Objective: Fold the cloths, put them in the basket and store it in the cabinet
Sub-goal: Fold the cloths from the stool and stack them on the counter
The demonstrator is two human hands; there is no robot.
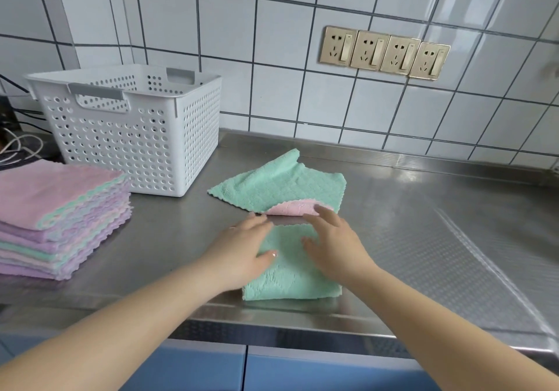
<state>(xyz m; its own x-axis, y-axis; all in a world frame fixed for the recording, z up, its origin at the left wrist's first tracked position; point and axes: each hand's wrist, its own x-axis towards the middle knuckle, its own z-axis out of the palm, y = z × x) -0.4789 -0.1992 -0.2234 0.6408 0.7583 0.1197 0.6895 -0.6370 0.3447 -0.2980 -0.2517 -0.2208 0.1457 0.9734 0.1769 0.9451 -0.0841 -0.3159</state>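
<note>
A folded green cloth [290, 275] lies near the counter's front edge. My left hand [242, 251] and my right hand [335, 245] rest flat on its far part, fingers spread, gripping nothing. Just beyond my fingertips lies an unfolded green cloth [281, 187] with its near corner turned over, showing a pink underside [292, 209]. A white perforated basket [130, 124] stands at the back left; I cannot see its inside. A stack of pink, purple and green cloths [57, 218] sits at the left.
The steel counter [438, 239] stretches to the right against a tiled wall carrying a row of sockets [384, 53]. Cables [18, 145] lie behind the stack at far left. Blue cabinet fronts [242, 369] run below the counter edge.
</note>
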